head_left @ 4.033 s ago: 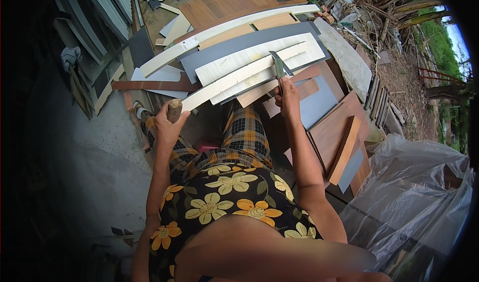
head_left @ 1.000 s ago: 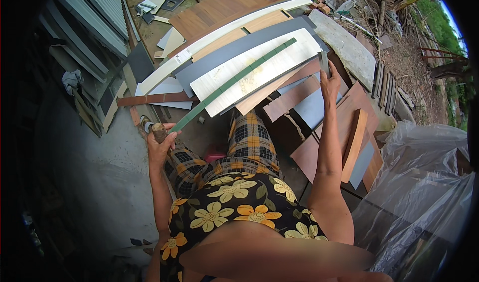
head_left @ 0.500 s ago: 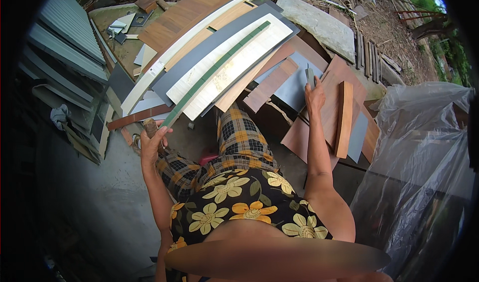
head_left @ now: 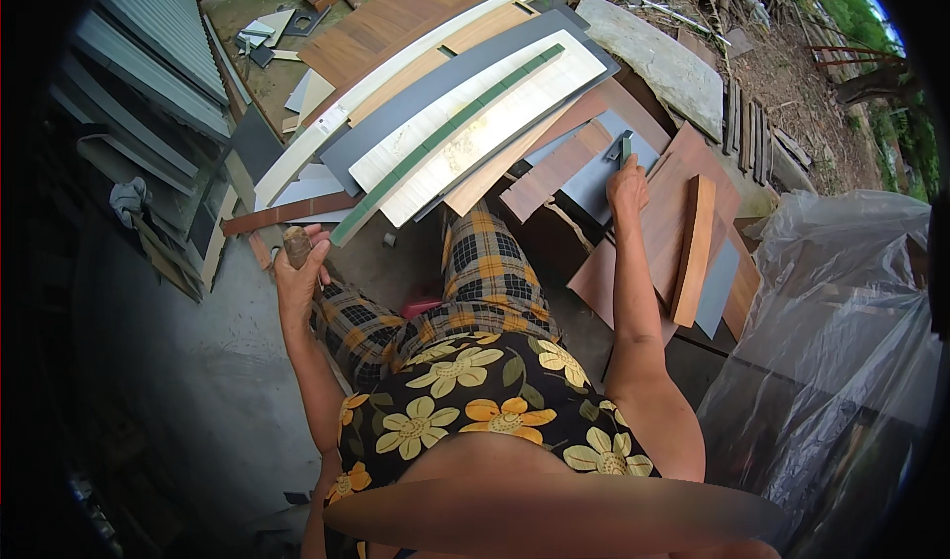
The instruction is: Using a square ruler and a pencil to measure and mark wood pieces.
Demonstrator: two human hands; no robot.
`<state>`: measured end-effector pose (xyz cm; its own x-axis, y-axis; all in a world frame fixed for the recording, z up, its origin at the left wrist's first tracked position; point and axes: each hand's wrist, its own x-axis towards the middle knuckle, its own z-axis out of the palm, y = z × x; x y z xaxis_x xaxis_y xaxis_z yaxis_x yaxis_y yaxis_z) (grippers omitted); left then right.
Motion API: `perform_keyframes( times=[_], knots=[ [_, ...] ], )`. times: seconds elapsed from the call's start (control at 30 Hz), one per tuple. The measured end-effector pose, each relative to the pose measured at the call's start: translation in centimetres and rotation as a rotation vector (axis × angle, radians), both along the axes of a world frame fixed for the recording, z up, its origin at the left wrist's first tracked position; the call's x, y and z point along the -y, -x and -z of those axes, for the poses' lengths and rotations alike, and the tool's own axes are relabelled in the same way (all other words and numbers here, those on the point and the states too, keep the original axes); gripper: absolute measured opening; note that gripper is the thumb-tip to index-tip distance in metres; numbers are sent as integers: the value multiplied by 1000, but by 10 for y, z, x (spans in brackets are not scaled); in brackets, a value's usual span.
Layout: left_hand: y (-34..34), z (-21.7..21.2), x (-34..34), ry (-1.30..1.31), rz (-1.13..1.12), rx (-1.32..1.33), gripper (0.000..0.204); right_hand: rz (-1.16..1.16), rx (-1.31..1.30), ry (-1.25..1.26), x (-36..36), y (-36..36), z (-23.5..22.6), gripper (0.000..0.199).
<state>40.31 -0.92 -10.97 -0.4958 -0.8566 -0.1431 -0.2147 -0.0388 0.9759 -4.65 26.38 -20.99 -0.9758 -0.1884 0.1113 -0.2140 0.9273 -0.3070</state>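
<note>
My left hand (head_left: 300, 277) is closed around a stubby brown handle, apparently wooden (head_left: 296, 246); whatever it belongs to is hidden by the hand. Just beside those fingers lies the near end of a long green strip (head_left: 450, 136), resting lengthwise on two whitish boards (head_left: 495, 114). Over to the right, my right hand (head_left: 627, 188) grips a small grey piece (head_left: 620, 147), slim and block-like, whose exact kind I cannot make out. That hand is over a blue-grey panel (head_left: 586, 175), next to a brown wood-grain board (head_left: 557, 171).
A stack of long boards and panels (head_left: 396, 20) spreads ahead of me. An orange-brown plank (head_left: 695, 252) lies on brown sheets at right, near clear plastic sheeting (head_left: 821, 312). Corrugated metal sheets (head_left: 163, 40) stand at left; a concrete slab (head_left: 653, 59) is at the far right.
The view has shifted, so the boards sit further right in the picture. My left fingers have come off the green strip's end. The grey piece in my right hand has turned slightly.
</note>
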Motion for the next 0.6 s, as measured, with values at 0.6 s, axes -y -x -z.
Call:
perform_keyframes(
  times=[0.6],
  knots=[
    [-66, -113, -2, 14, 27, -1091, 35, -119, -181, 236, -46, -18, -70, 57]
  ],
)
